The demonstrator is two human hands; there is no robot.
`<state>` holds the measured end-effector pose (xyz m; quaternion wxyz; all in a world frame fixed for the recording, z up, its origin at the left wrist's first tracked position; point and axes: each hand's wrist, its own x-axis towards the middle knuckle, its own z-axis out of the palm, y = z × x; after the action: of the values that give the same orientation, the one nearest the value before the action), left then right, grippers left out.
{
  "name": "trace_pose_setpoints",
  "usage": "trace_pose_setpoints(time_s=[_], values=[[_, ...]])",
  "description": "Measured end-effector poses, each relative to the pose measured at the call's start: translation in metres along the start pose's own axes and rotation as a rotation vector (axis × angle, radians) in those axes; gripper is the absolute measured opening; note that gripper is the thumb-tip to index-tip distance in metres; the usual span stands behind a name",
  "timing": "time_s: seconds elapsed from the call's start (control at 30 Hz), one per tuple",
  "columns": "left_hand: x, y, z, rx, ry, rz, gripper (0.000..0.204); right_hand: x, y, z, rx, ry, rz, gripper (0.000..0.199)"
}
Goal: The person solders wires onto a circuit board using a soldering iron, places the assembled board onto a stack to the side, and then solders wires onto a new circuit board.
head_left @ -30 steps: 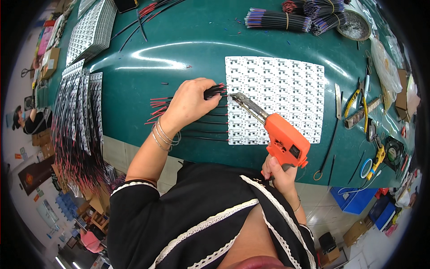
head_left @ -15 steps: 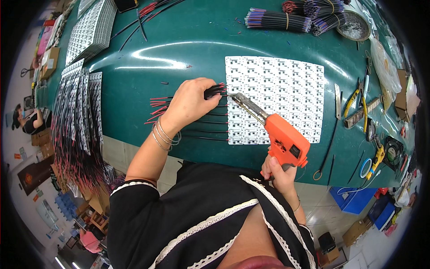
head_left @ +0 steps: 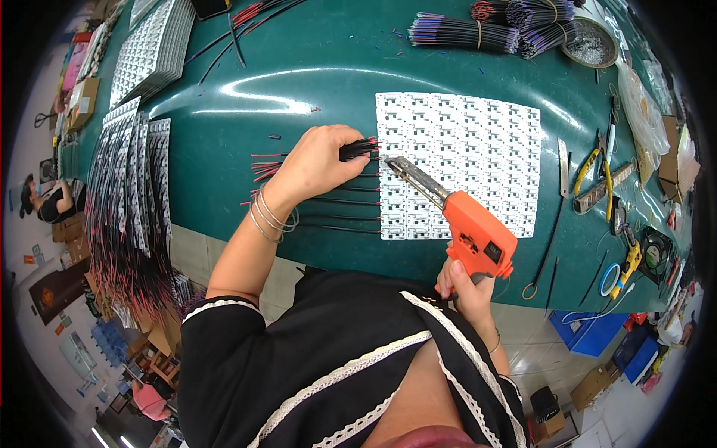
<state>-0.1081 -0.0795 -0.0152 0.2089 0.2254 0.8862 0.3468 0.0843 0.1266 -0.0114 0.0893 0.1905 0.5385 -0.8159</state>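
Note:
A white panel of small circuit boards (head_left: 459, 168) lies on the green table in front of me. My left hand (head_left: 325, 160) is closed round a bunch of black wires (head_left: 358, 148) with red tips, beside the panel's left edge. Several more black wires (head_left: 347, 217) run from that edge to the left, some passing under my wrist. My right hand (head_left: 467, 287) grips the handle of an orange soldering gun (head_left: 478, 231). Its metal tip points up and left, close to the wire ends at the panel's left edge; whether it touches them I cannot tell.
Wired boards (head_left: 131, 201) hang over the table's left edge, by a stack of white panels (head_left: 153, 52). Wire bundles (head_left: 467, 33) and a round dish (head_left: 590, 43) sit at the back right. Yellow-handled pliers (head_left: 586, 172) and a small fan (head_left: 657, 252) lie at the right.
My left hand and wrist have shifted very slightly, and the wire ends left of it sit a little differently. The soldering gun's tip has moved very slightly; the right hand stays in place.

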Motion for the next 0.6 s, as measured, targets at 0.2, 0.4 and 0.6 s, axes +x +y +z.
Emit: trace_pose_setpoints(time_s=[0.2,0.4,0.6], values=[[0.0006,0.0002,0.0009,-0.043,-0.005,0.002,0.020,0.0004,0.0002,-0.0004,0.053,0.000,-0.010,0.015],[0.0010,-0.0001,0.0009,-0.002,-0.024,-0.008,0.020,0.0013,0.0007,0.0017,0.029,-0.028,-0.016,0.017],[-0.0006,0.0017,0.0013,0.004,-0.011,-0.020,0.022,0.0001,0.0032,-0.0004,-0.061,-0.030,0.000,0.025]])
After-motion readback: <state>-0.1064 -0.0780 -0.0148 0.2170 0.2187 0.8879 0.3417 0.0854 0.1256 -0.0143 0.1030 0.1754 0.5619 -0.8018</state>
